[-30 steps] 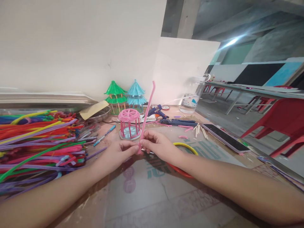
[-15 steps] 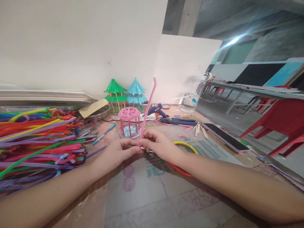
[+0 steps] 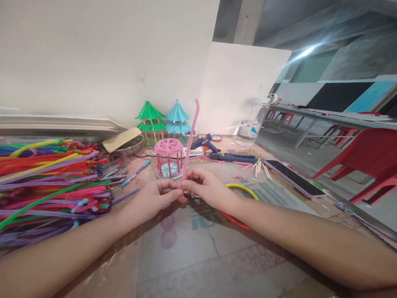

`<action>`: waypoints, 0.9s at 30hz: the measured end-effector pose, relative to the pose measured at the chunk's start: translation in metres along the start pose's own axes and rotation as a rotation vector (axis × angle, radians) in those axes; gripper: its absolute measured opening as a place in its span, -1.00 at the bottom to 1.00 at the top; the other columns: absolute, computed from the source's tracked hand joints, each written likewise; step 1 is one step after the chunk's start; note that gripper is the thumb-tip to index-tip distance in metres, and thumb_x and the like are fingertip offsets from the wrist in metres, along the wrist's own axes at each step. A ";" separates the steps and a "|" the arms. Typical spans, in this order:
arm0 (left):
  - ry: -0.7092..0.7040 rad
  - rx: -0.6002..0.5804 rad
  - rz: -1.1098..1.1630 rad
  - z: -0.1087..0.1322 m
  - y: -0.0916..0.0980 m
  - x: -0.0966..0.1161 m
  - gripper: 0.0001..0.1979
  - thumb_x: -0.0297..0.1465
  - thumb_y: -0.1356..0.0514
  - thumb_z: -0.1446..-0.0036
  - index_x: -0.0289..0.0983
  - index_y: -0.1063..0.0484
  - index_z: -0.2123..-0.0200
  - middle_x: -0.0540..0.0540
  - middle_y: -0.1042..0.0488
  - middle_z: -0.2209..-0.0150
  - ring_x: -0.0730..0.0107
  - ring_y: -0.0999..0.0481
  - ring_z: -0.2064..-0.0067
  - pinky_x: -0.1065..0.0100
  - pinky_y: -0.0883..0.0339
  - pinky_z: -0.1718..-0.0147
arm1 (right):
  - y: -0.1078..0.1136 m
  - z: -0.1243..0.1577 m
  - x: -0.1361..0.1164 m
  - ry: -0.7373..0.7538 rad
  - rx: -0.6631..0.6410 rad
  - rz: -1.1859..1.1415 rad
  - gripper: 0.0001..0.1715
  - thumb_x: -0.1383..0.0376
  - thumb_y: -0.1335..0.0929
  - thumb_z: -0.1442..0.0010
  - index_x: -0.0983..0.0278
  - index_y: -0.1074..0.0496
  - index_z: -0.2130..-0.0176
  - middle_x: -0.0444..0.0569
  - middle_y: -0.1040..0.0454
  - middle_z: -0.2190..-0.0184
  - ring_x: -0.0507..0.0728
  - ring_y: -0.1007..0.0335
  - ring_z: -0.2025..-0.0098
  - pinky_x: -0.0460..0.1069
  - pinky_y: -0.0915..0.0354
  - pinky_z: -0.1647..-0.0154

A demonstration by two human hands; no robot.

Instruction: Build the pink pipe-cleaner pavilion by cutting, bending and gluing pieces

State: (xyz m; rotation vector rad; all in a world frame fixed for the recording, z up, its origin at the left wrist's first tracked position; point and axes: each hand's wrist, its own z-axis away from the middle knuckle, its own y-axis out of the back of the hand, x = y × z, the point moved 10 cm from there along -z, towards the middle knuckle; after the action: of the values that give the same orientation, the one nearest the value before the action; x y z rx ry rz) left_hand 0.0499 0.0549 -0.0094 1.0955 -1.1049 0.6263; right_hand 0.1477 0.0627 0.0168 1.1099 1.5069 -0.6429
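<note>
A pink pipe cleaner [image 3: 191,140] stands up from between my hands, its top end bent over. Near its lower end, my left hand [image 3: 159,196] pinches it between thumb and fingers. My right hand [image 3: 204,187] is closed on it just to the right, fingertips close to the left ones. Some of the pink stem shows below the fingers. Right behind my hands is a small pink round frame [image 3: 169,159] with upright posts and a spoked top, on a pale blue base. Pliers or scissors with yellow [image 3: 243,189] and red handles lie partly hidden beneath my right wrist.
Bundles of coloured pipe cleaners [image 3: 56,186] fill the left side. Behind stand a green pavilion [image 3: 151,120] and a blue pavilion [image 3: 178,120], with a glue gun [image 3: 207,143]. To the right are a phone [image 3: 293,179], short sticks [image 3: 262,169] and a clear jug [image 3: 249,128].
The pink pipe cleaner's upper end has swung slightly left, and its lower end pokes out more below the fingers. Both hands keep their grip in nearly the same place.
</note>
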 end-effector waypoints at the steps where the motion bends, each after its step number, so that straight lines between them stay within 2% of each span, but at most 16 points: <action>1: -0.008 -0.007 0.015 0.000 0.000 0.000 -0.69 -0.13 -0.25 -0.03 -0.28 -0.52 0.34 -0.13 -0.64 0.36 0.23 -0.59 0.29 0.35 -0.34 0.38 | 0.000 0.000 0.000 -0.001 -0.002 -0.007 -0.72 0.12 -0.40 -0.04 0.25 -0.30 0.42 -0.21 -0.32 0.50 -0.02 -0.20 0.50 -0.08 -0.17 0.45; 5: -0.029 -0.052 0.066 -0.002 -0.004 -0.003 -0.65 -0.10 -0.25 -0.05 -0.28 -0.51 0.30 -0.15 -0.65 0.31 0.20 -0.60 0.25 0.31 -0.37 0.30 | -0.001 -0.001 0.002 -0.011 -0.009 -0.042 -0.72 0.12 -0.39 -0.04 0.25 -0.30 0.40 -0.20 -0.33 0.49 -0.02 -0.22 0.49 -0.08 -0.20 0.46; 15: -0.005 -0.024 0.081 -0.002 -0.002 -0.001 -0.61 -0.05 -0.29 0.03 -0.29 -0.52 0.34 -0.15 -0.64 0.36 0.20 -0.60 0.30 0.32 -0.35 0.36 | 0.003 -0.002 0.005 -0.020 0.013 -0.043 -0.74 0.14 -0.40 -0.06 0.26 -0.31 0.40 -0.19 -0.35 0.48 -0.02 -0.22 0.53 -0.08 -0.20 0.47; 21: -0.008 -0.025 0.067 -0.002 -0.003 0.002 -0.57 0.00 -0.27 0.05 -0.30 -0.50 0.45 -0.12 -0.61 0.43 0.31 -0.52 0.43 0.38 -0.25 0.50 | 0.003 -0.002 0.005 -0.017 0.001 -0.045 -0.73 0.13 -0.39 -0.05 0.26 -0.30 0.39 -0.19 -0.36 0.49 -0.03 -0.22 0.54 -0.09 -0.19 0.49; 27: -0.016 -0.015 0.057 -0.003 -0.002 0.001 -0.56 0.00 -0.26 0.06 -0.30 -0.50 0.47 -0.11 -0.57 0.48 0.44 -0.37 0.56 0.41 -0.14 0.60 | 0.001 -0.001 0.004 -0.022 -0.010 -0.086 -0.73 0.14 -0.40 -0.02 0.25 -0.29 0.41 -0.22 -0.35 0.53 -0.04 -0.21 0.55 -0.09 -0.18 0.51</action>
State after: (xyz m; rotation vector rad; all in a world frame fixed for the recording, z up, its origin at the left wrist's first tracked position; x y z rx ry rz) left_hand 0.0533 0.0572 -0.0098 1.0607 -1.1563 0.6543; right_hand 0.1483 0.0656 0.0135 1.0323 1.5433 -0.7038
